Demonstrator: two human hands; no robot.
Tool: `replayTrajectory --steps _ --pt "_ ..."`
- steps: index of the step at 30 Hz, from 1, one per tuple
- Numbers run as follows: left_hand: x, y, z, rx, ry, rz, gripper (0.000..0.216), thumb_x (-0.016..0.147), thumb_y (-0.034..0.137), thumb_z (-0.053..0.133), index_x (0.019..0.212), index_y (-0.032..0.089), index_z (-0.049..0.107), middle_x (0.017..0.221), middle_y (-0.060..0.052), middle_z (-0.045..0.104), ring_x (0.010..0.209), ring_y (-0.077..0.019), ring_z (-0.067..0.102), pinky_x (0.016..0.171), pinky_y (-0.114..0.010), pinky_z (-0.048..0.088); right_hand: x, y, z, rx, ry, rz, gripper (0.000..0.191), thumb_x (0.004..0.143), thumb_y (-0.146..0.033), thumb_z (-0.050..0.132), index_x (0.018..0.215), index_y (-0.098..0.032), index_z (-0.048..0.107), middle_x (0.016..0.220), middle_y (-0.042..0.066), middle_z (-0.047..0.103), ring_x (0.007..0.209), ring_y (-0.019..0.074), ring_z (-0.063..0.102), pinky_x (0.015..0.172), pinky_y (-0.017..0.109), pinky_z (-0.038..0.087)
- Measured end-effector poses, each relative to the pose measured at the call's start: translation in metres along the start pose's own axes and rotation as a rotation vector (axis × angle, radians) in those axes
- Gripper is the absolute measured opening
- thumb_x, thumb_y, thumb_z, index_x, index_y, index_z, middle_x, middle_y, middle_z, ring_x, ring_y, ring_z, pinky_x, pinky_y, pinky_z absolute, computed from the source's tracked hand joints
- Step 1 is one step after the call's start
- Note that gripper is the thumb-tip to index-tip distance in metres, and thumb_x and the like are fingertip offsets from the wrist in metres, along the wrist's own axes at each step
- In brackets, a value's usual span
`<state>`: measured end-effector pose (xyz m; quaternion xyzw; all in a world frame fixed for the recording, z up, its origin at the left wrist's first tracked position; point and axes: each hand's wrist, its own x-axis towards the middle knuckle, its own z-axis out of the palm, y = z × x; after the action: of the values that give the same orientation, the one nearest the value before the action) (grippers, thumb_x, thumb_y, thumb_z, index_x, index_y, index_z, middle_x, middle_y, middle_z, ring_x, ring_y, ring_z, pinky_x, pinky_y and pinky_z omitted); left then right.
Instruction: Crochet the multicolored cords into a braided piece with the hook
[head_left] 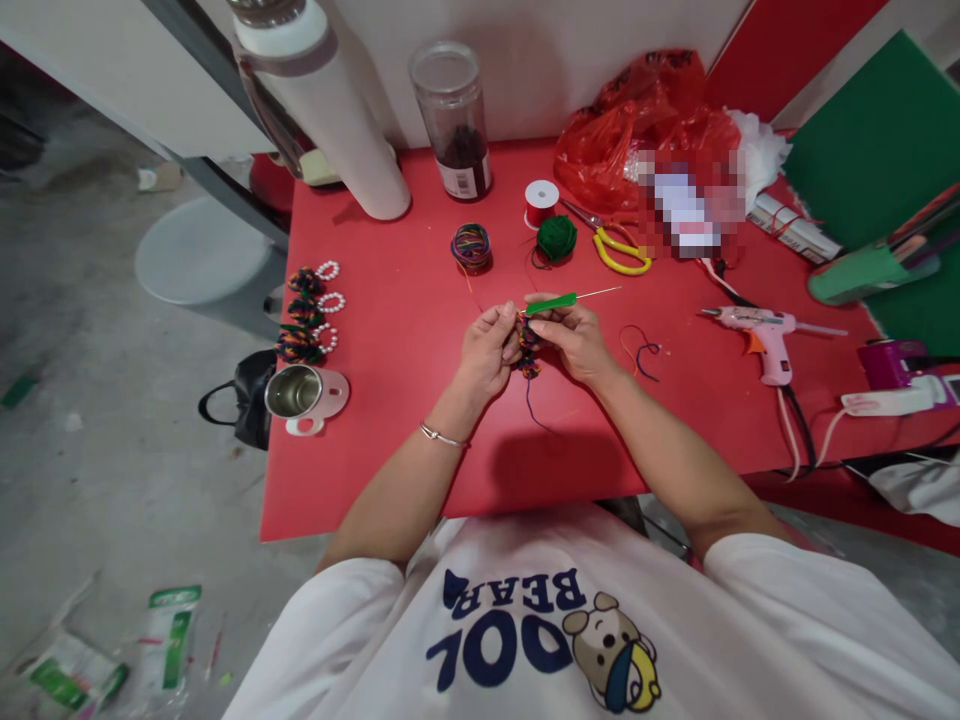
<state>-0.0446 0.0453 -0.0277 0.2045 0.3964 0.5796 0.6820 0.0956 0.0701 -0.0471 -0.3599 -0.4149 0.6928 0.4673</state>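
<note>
Between my hands, above the red table (390, 430), is a small multicoloured crochet piece (529, 365) with a dark yarn tail hanging down. My left hand (491, 345) pinches its upper left side. My right hand (574, 335) is closed around a crochet hook (553, 303) with a green handle, and its fingers also touch the piece. The hook's thin metal shaft points right; its other end is hidden at the work. A strand runs from the variegated yarn ball (471, 247) towards my left hand. A green yarn ball (556, 239) lies farther back.
Yellow-handled scissors (622, 252), a red thread spool (541, 204) and a jar (453, 125) stand behind. A glue gun (772, 335) with cables lies right. A steel mug (306, 393), beaded crochet pieces (304, 310) and a tall white flask (337, 120) are left.
</note>
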Motion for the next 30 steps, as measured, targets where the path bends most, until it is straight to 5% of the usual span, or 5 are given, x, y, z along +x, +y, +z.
replayTrajectory --steps 17,24,30 --pt "0.0 -0.004 0.0 0.019 -0.022 0.045 0.041 0.088 0.042 0.086 0.067 0.017 0.062 0.046 0.008 0.044 0.035 -0.0018 0.025 0.036 -0.017 0.018 -0.003 -0.005 0.001 -0.066 -0.038 0.008 0.047 0.069 -0.047 0.092 0.109 -0.026 0.077 0.085 -0.003 0.072 0.068 0.01 0.063 0.058 0.022 0.056" --pt "-0.006 -0.006 0.004 0.15 -0.022 0.07 0.045 0.074 0.048 0.095 0.066 0.015 0.066 0.051 0.005 0.053 0.042 -0.0033 0.039 0.04 -0.015 0.028 -0.012 -0.035 -0.01 -0.429 -0.081 -0.263 0.029 0.084 -0.053 0.081 0.083 -0.024 0.079 0.081 0.001 0.071 0.075 0.0153 0.064 0.071 0.03 0.056" --pt "-0.018 0.007 0.01 0.268 -0.05 0.234 0.043 0.07 0.053 0.094 0.076 0.014 0.079 0.063 0.001 0.063 0.054 -0.0059 0.053 0.049 -0.015 0.04 -0.021 -0.049 -0.007 -0.573 -0.08 -0.38 0.033 0.093 -0.055 0.069 0.083 -0.024 0.075 0.078 0.0 0.069 0.074 0.0157 0.062 0.076 0.033 0.054"
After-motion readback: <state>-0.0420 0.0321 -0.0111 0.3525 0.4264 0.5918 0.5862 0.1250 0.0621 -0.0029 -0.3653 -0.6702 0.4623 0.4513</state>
